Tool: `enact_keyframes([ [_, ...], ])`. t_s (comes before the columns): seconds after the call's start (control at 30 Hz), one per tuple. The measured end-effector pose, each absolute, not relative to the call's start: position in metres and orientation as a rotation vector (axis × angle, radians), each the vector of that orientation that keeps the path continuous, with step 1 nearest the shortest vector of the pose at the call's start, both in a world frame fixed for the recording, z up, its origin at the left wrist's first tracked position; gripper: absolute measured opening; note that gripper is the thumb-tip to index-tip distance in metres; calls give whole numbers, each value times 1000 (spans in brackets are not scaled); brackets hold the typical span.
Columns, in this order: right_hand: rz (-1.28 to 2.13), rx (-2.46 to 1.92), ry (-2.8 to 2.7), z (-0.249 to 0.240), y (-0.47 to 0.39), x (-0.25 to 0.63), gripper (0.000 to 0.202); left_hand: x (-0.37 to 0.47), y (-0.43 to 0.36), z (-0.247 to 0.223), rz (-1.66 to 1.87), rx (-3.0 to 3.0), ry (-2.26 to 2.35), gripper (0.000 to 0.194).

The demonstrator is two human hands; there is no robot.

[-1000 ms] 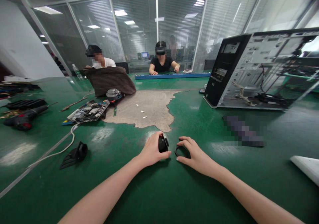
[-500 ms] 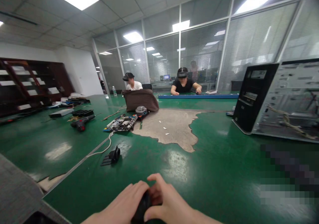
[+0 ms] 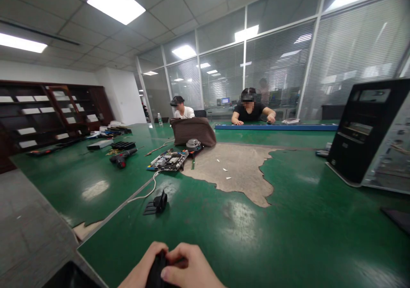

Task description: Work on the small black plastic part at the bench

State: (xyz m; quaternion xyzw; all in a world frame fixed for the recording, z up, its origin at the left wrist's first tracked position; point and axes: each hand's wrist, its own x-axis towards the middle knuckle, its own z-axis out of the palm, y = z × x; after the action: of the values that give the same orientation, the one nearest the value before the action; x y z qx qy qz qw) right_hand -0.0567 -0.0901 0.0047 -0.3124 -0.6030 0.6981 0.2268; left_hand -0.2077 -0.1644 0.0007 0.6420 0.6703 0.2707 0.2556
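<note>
A dark black object [image 3: 155, 272], its kind not clear to me, sits between my hands at the near edge of the green table [image 3: 230, 254]. My left hand [image 3: 142, 266] is closed around its left side. On the other side, my right hand [image 3: 194, 266] grips it with bent fingers, the thumb pressed on it. Much of the object is covered by fingers or cut off by the lower frame edge. Beyond my hands lies a black plastic bracket with a round collar [image 3: 157, 202].
A circuit board [image 3: 168, 160], a fan-like part [image 3: 193, 144], a brown bag [image 3: 194, 131] and a power drill [image 3: 122, 158] lie farther back. An opened computer tower [image 3: 357, 134] stands right. Two people sit opposite, behind a blue strip [image 3: 275, 127]. A black bin-like thing [image 3: 72, 275] is lower left.
The view has turned, so the table things appear farther right. My hands and the black object appear lower and farther left. My right hand's fingers have closed in on the object.
</note>
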Motion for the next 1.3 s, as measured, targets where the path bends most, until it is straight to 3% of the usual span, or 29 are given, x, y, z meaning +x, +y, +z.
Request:
enact_keyframes([
  [0.17, 1670, -881, -1705, 17, -40, 11, 13, -144, -94, 27, 655, 2069, 1475, 55],
  [0.47, 1276, -991, -1707, 10, 36, 152, 25, -25, 44, 11, 720, 2621, 846, 68],
  [1.3, 1202, -958, -1750, -3, 33, 170, 16, -9, 50, 3, 640, 2627, 980, 62],
])
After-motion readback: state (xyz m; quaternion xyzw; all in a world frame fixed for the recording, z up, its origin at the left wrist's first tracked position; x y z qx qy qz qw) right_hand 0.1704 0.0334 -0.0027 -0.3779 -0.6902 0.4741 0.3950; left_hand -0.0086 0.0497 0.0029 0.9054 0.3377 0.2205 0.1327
